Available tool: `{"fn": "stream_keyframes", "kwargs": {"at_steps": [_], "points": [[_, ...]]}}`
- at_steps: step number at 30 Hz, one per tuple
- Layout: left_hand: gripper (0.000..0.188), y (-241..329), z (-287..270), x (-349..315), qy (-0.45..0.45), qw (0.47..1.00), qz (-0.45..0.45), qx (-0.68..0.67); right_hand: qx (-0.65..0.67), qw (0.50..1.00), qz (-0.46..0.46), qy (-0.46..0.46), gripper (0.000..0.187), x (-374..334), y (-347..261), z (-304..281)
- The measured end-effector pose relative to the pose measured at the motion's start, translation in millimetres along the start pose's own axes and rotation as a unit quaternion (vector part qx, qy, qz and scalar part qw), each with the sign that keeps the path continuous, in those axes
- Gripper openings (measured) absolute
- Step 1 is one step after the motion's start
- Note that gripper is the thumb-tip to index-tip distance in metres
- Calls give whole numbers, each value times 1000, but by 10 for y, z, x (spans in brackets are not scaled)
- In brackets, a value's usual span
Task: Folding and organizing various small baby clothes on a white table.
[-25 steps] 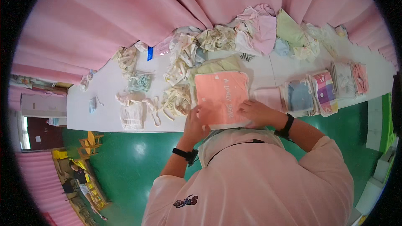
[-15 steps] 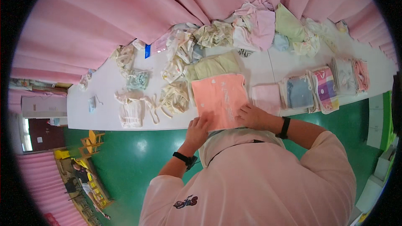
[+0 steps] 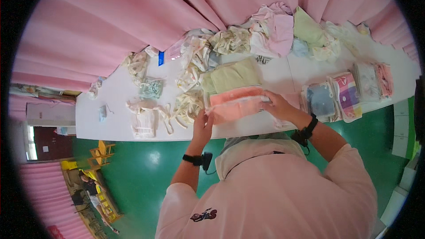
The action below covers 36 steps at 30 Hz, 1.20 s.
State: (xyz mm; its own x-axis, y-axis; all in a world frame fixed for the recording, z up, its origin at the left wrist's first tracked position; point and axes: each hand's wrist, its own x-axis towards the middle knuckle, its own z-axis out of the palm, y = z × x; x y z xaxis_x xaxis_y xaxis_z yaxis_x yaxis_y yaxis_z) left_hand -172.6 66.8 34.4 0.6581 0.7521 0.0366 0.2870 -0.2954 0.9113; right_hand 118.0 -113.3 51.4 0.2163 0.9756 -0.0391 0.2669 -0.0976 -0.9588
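An orange cloth (image 3: pixel 239 109) lies near the table's front edge, its near side folded up so that a paler strip runs across it. My left hand (image 3: pixel 202 126) pinches its left edge. At the opposite edge, my right hand (image 3: pixel 280 107) grips the fold with thumb and fingers. Just behind the orange cloth is a folded light green cloth (image 3: pixel 232 77), partly covered by it. A pale pink folded cloth (image 3: pixel 290 99) is partly hidden by my right hand. Beyond my left hand sits a crumpled cream cloth with straps (image 3: pixel 189 105).
Folded cloth stacks, including a blue-grey one (image 3: pixel 321 99) and a purple-patterned one (image 3: pixel 347 93), line the right of the white table (image 3: pixel 113 121). Crumpled fabric (image 3: pixel 232 40) piles up along the pink curtain (image 3: pixel 110 17). Another person (image 3: pixel 93 192) is far off at the lower left.
The orange cloth was spread flat under both hands; its near part is now turned up and away from me. Both hands have moved outward to its side edges.
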Motion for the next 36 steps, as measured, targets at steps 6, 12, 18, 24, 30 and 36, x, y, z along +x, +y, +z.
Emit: {"fn": "stream_keyframes", "kwargs": {"at_steps": [6,12,18,24,30,36], "points": [[20,-53,111,292,14,996,-30,82,-53,990,118,62,40,316,242,62],[23,-143,162,394,63,991,-13,115,-143,980,108,88,31,386,142,54],[21,-49,238,475,99,979,-35,173,-157,977,76,123,25,451,208,125],[19,-67,362,363,146,944,65,288,-240,953,-1,186,29,468,264,147],[34,386,775,69,-46,928,212,302,-210,965,39,152,40,470,203,45],[57,367,964,83,-52,909,249,331,-205,973,62,88,35,471,19,11]]}}
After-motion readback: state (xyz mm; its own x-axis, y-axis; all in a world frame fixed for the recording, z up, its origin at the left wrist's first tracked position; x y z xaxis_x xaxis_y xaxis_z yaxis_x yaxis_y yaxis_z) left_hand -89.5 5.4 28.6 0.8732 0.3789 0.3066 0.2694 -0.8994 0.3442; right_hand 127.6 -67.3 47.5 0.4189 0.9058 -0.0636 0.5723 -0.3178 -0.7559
